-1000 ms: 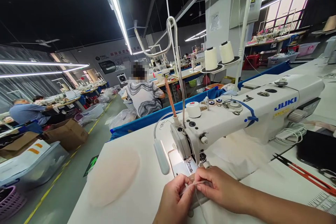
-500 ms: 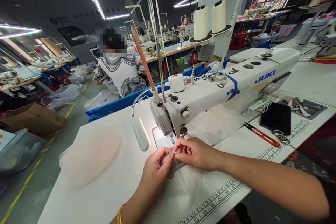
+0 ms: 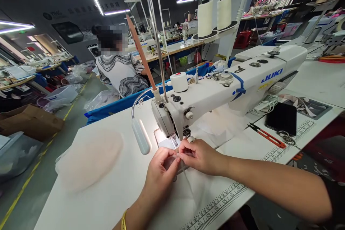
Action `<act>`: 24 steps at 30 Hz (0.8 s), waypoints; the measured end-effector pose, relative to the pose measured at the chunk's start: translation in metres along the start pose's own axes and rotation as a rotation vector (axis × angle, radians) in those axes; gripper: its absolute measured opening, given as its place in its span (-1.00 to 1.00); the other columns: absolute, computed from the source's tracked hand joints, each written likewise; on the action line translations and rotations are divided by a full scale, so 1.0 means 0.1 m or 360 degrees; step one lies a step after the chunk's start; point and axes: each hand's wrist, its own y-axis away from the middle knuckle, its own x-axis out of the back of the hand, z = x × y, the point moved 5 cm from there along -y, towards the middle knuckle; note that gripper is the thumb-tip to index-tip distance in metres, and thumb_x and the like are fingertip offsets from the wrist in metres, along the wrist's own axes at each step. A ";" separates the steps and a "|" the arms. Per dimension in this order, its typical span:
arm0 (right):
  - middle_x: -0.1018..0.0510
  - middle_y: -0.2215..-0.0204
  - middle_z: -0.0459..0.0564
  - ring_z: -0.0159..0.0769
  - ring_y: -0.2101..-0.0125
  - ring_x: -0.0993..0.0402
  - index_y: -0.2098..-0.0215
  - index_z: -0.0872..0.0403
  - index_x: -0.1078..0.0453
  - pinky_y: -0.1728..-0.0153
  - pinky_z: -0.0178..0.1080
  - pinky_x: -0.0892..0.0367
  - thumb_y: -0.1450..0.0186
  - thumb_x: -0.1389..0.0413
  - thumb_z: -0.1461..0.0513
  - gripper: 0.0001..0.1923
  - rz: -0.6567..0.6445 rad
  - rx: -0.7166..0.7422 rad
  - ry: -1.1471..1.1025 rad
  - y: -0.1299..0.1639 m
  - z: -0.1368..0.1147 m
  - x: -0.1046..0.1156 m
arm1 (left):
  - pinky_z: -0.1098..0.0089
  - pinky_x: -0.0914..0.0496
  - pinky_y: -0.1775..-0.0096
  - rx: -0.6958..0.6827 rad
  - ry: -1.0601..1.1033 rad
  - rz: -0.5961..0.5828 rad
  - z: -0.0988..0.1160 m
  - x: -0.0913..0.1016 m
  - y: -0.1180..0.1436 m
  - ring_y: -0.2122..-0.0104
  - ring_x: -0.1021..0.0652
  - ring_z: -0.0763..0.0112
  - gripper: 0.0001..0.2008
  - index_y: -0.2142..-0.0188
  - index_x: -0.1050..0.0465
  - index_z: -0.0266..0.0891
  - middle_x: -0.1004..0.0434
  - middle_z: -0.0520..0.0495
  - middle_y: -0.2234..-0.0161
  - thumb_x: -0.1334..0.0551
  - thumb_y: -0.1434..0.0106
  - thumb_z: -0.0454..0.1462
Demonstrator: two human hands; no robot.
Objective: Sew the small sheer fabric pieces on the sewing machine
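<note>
Apparently the step in hand is fine fingertip adjustment: just in front of the sewing machine's (image 3: 205, 102) needle end, the left hand (image 3: 161, 168) and right hand (image 3: 202, 156) each pinch thin pale fabric (image 3: 169, 161) between thumb and fingers, tips close together. Whether it reaches under the machine's foot, I cannot tell. The next move seems to call for a light, even grip, with the edges aligned toward the machine.

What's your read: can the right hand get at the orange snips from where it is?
Probably yes: the orange snips lie uncovered on the tabletop, off to the side of the right hand. That hand would likely have to let go of the thin pale material it pinches first.
</note>
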 end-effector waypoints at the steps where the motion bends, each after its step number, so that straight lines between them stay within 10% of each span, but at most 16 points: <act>1: -0.39 0.49 -0.15 -0.33 0.41 -0.31 0.39 0.03 -0.36 0.38 -0.30 -0.17 -0.33 -0.12 0.22 -0.88 -0.0001 -0.0004 -0.0009 0.00 0.00 0.00 | 0.45 -0.38 0.56 -0.0009 -0.0005 0.0010 0.01 0.01 0.00 0.51 -0.44 0.43 -0.61 0.30 -0.52 -0.22 -0.46 -0.07 0.26 -0.31 -0.32 0.08; 24: -0.38 0.54 -0.20 -0.35 0.45 -0.31 0.41 0.02 -0.33 0.33 -0.28 -0.21 -0.22 -0.14 0.30 -0.92 0.0086 0.0016 0.0118 0.02 0.03 -0.04 | 0.44 -0.32 0.50 0.0138 0.0102 -0.0065 0.01 -0.05 0.01 0.56 -0.37 0.45 -0.63 0.34 -0.42 -0.19 -0.38 0.08 0.48 -0.32 -0.29 0.06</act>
